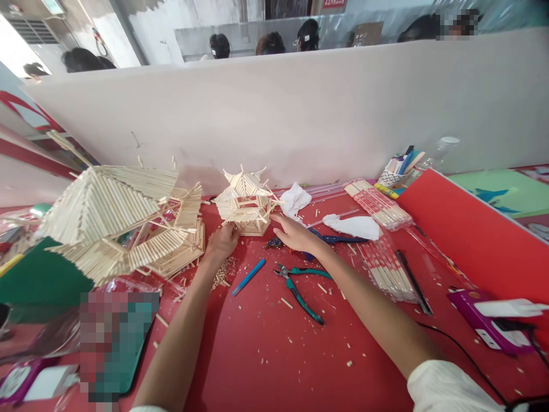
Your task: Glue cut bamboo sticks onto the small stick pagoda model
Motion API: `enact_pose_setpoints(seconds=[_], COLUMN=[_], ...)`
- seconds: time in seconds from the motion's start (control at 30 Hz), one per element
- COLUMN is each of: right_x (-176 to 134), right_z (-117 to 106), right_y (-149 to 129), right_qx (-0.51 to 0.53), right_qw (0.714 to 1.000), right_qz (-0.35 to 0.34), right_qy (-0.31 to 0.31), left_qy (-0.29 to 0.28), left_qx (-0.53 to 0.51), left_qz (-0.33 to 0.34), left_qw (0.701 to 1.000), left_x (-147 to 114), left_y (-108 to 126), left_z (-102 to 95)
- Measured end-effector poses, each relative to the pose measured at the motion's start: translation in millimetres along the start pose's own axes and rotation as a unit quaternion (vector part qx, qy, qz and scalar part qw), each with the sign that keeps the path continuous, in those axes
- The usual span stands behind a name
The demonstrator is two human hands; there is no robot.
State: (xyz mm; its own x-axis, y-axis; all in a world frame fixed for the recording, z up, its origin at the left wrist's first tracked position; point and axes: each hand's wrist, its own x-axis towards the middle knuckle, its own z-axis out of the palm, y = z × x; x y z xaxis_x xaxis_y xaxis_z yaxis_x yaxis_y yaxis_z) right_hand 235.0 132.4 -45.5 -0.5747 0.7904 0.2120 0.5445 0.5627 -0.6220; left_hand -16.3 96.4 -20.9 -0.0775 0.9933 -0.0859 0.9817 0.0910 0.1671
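Two bare hands flank a small, pale, tiered pavilion model of thin wooden sticks (245, 197), which stands upright on the desk near the partition. The left hand (222, 241) curls at its lower left edge; with the fingertips partly hidden, I cannot tell whether that grip is closed on it. The right hand (294, 232) reaches to the opposite side, thumb parted from extended fingers, its grip loose. Placing a hand on either side probably steadies the light base. Green-handled cutters (299, 294) and a blue pen (249, 277) lie within easy reach, presumably for convenience. Stick offcuts litter the red desk (257, 366); a larger stick-built pavilion (107, 197) stands at left. Beyond the white partition (278, 109), several heads (307, 35) show.
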Motion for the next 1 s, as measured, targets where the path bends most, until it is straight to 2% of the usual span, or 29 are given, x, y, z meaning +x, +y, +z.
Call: enact_pose_setpoints(seconds=[0.57,1.0], right_x=[-0.6,0.8], right_z=[2.6,2.2], right_y=[4.8,1.9], right_qx=[0.043,0.012], right_qw=[0.999,1.000], right_qz=[-0.005,-0.001], right_qy=[0.009,0.004], left_qy=[-0.002,0.002], left_qx=[0.004,0.002], left_qz=[-0.006,-0.005], left_qw=[1.000,1.000], left_x=[-1.9,-1.0], left_y=[1.7,0.5], left_z=[-2.6,-0.9])
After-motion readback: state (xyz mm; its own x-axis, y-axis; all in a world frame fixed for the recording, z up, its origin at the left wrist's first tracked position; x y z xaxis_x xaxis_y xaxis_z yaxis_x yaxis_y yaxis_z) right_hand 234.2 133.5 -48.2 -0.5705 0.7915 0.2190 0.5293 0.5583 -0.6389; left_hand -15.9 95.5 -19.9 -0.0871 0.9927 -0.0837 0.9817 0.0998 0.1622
